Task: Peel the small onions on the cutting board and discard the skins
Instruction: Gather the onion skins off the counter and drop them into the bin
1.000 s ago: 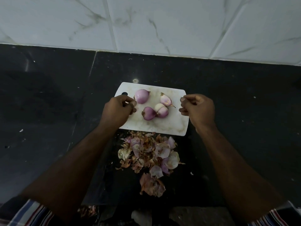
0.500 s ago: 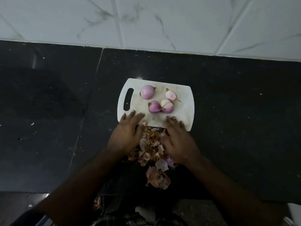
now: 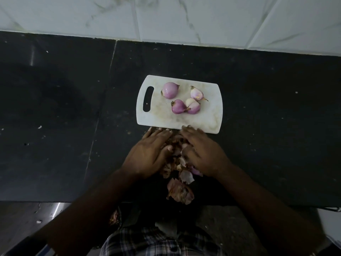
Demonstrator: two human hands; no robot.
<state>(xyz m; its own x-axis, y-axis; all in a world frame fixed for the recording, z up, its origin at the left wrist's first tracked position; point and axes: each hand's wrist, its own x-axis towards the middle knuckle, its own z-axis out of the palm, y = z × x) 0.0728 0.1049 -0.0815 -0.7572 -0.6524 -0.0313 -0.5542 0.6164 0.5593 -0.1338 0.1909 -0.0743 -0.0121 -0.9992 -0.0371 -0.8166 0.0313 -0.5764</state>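
A white cutting board (image 3: 162, 117) lies on the black counter. On it rest several peeled purple onions: a round one (image 3: 170, 90), a pair touching each other (image 3: 178, 106) (image 3: 193, 106), and a small pale one (image 3: 196, 93). Just below the board's near edge sits a pile of onion skins (image 3: 178, 157). My left hand (image 3: 147, 156) lies palm down against its left side, and my right hand (image 3: 204, 154) presses against its right side. Both hands have extended fingers and cup the pile between them. A larger skin (image 3: 180, 191) lies loose nearer to me.
The black stone counter (image 3: 55, 126) ends at a front edge (image 3: 36, 201) close to my body. White marble wall tiles (image 3: 184, 15) run along the back. A few skin scraps (image 3: 114, 217) lie below the counter edge.
Both hands came down from the sides of the board to the skin pile and have closed in on it from either side. The pile is now squeezed narrower between them.
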